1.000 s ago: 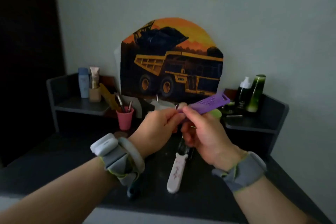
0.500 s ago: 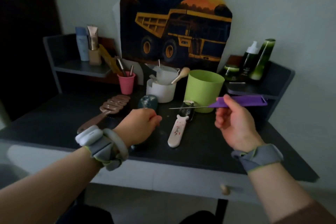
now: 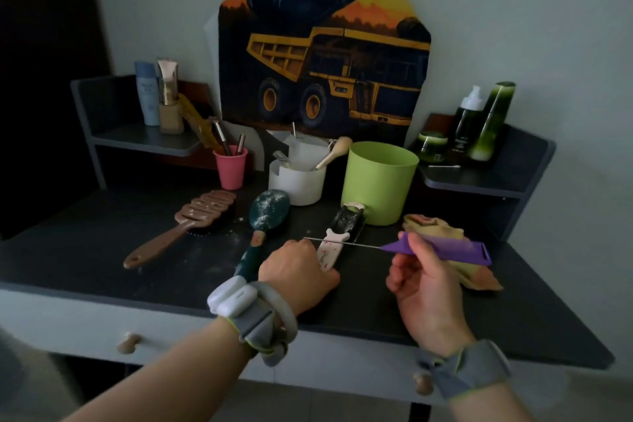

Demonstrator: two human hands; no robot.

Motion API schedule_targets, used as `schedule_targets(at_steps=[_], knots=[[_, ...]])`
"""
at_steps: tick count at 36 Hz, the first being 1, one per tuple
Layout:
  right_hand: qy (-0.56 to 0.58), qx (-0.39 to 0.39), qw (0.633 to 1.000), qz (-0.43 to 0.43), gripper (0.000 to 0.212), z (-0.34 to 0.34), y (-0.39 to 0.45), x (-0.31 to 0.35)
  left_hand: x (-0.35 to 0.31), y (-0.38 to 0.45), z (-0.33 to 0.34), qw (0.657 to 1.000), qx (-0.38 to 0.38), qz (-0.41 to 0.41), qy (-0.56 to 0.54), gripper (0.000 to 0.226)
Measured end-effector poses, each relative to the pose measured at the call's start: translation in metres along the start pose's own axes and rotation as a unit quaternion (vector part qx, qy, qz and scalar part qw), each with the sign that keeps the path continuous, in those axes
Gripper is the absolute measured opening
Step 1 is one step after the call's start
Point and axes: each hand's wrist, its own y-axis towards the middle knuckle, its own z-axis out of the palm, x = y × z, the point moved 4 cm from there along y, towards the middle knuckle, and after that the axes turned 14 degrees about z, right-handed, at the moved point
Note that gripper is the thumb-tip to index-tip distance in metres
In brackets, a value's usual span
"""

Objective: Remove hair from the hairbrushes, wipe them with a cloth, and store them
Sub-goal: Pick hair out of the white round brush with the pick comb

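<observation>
- The right hand (image 3: 424, 288) has its grip closed on a purple plastic tail comb (image 3: 445, 248), thumb and curled fingers pinching it where the toothed part meets the thin metal tail; the comb is held level above the dark desk (image 3: 102, 250), with the tail pointing left.
- The left hand (image 3: 296, 272) hovers low over the desk with its fingers curled down; its back faces the camera, so I cannot tell whether its grip holds anything. The tip of the metal tail ends just beside its knuckles.
- A white paddle hairbrush with a black bristle pad (image 3: 337, 233) lies on the desk, the end of its handle hidden under the left hand and its head touching the base of a lime-green plastic tub (image 3: 380, 181).
- A dark teal oval hairbrush (image 3: 265, 216), dusted with white specks, lies just left of the white one, its handle running under the left wrist.
- A brown vented hairbrush (image 3: 185, 226) lies further left, handle towards the front edge of the desk.
- A crumpled tan cloth (image 3: 442, 226) lies on the desk behind and below the comb, to the right of the green tub.
- A pink cup (image 3: 230, 166) and a white pot (image 3: 298, 181) stand behind the brushes.
- Both wrists wear grey bands.
</observation>
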Motion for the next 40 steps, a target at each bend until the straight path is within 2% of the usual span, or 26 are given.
schedule_targets(at_steps=[5,9,12,15,19,24,32,36,40], knots=[[0.002,0.014,1.0,-0.014,0.023,0.0,-0.002,0.004,0.006,0.0,-0.002,0.999,0.016,-0.009,-0.049,0.035],[0.053,0.034,0.998,-0.006,0.019,-0.002,0.0,0.005,0.014,-0.002,-0.006,0.989,0.007,-0.005,-0.146,0.032],[0.083,0.054,0.995,-0.001,0.015,0.001,0.001,0.008,0.018,-0.005,-0.009,0.958,0.0,0.009,-0.285,0.027],[0.081,0.073,0.994,-0.009,0.015,0.006,0.003,0.017,0.017,-0.011,-0.01,0.921,-0.006,0.017,-0.39,0.031],[0.062,0.085,0.994,-0.04,0.015,0.028,0.01,0.035,0.021,-0.018,-0.011,0.903,-0.025,0.031,-0.427,0.043],[0.054,0.107,0.989,-0.087,0.017,0.051,0.025,0.067,0.023,-0.021,-0.013,0.878,-0.066,0.01,-0.474,0.049],[0.091,0.077,0.988,-0.096,0.023,0.042,0.063,0.072,0.032,-0.019,-0.011,0.767,-0.104,-0.051,-0.631,0.039],[0.117,0.053,0.988,-0.087,0.022,0.025,0.074,0.059,0.035,-0.017,-0.007,0.731,-0.1,-0.063,-0.673,0.043],[0.074,0.068,0.987,-0.123,0.021,0.032,0.073,0.06,0.037,-0.014,-0.004,0.72,-0.092,-0.06,-0.685,0.044]])
